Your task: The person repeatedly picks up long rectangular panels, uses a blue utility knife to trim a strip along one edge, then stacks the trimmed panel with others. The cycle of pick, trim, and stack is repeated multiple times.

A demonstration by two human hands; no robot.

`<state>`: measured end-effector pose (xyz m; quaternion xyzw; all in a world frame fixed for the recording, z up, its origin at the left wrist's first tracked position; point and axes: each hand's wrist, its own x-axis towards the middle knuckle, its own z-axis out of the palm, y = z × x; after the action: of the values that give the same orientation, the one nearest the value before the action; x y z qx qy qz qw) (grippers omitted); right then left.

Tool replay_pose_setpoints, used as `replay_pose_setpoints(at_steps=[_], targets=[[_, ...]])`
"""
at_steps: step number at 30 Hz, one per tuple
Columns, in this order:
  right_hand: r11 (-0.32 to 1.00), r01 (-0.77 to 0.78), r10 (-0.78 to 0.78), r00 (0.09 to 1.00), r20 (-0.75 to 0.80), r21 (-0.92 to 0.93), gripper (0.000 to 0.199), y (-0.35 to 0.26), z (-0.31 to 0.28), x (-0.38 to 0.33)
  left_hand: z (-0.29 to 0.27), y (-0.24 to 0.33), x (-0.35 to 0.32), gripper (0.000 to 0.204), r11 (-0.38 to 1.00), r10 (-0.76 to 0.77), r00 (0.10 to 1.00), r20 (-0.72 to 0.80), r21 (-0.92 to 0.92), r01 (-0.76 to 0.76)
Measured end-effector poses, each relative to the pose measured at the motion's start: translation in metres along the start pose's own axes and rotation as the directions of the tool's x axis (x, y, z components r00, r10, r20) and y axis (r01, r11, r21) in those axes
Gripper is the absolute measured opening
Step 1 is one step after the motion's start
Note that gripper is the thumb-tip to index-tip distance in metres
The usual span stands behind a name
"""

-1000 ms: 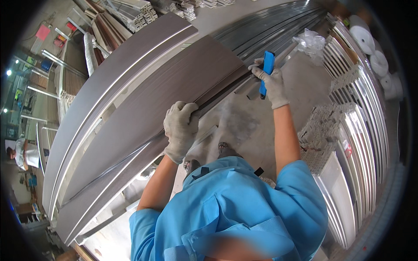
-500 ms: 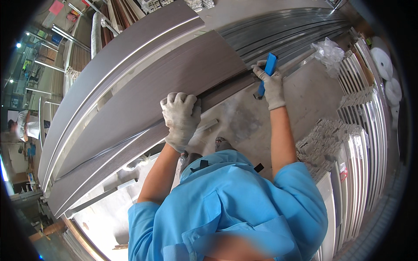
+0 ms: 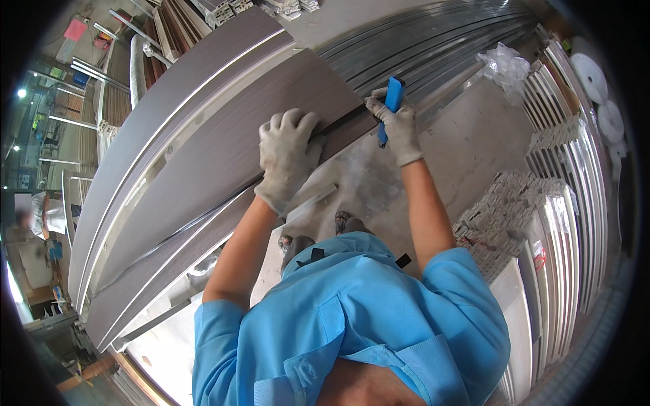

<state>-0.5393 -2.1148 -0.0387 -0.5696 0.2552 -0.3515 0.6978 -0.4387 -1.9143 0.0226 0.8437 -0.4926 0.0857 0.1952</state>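
Observation:
My left hand (image 3: 290,159), in a grey-white work glove, rests on a long brown wood-look panel (image 3: 244,125) near its edge. Its fingers are slightly bent and apart, with the thumb toward a dark gap between this panel and a narrower brown strip (image 3: 162,264). In my gloved right hand (image 3: 401,132) is a blue hand tool (image 3: 393,95), gripped upright at the panel's far right end. The glove hides its middle, so its exact kind cannot be told.
Another long brown panel (image 3: 162,108) lies beyond the first. Dark metal profiles (image 3: 433,47) stretch away at the back right, near crumpled clear plastic (image 3: 504,71). Bundled profiles (image 3: 514,210) stand on the right. A person (image 3: 47,215) is at the far left.
My left hand has shifted forward and right along the panel, its fingers loosening from a tighter curl. My right hand, still gripping the blue tool, appears slightly further left.

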Motion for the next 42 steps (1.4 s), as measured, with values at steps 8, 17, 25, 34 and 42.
replay_pose_setpoints(at_steps=[8, 17, 25, 34, 42], targets=[[0.994, 0.073, -0.067, 0.994, 0.081, -0.082, 0.018, 0.000, -0.005, 0.003, 0.026, 0.002, 0.078, 0.048, 0.893, 0.449, 0.892, 0.051, -0.054, -0.446], [0.995, 0.046, -0.048, 0.999, 0.018, 0.093, 0.018, 0.008, 0.001, 0.003, 0.042, 0.013, 0.091, 0.032, 0.915, 0.400, 0.893, 0.204, -0.044, -0.400], [1.000, 0.016, -0.015, 0.998, 0.053, -0.008, 0.026, 0.004, -0.003, 0.007, 0.026, 0.011, 0.083, 0.036, 0.909, 0.394, 0.919, 0.028, -0.159, -0.385], [0.999, -0.029, 0.032, 0.996, 0.080, -0.036, 0.019, 0.005, -0.011, 0.009, -0.042, -0.039, -0.080, 0.037, 0.949, 0.091, 0.996, 0.002, 0.302, -0.088], [0.995, 0.045, -0.035, 0.993, 0.116, -0.089, 0.016, -0.002, -0.011, 0.011, -0.057, -0.031, -0.088, 0.029, 0.981, -0.182, 0.975, 0.126, 0.092, 0.171]])
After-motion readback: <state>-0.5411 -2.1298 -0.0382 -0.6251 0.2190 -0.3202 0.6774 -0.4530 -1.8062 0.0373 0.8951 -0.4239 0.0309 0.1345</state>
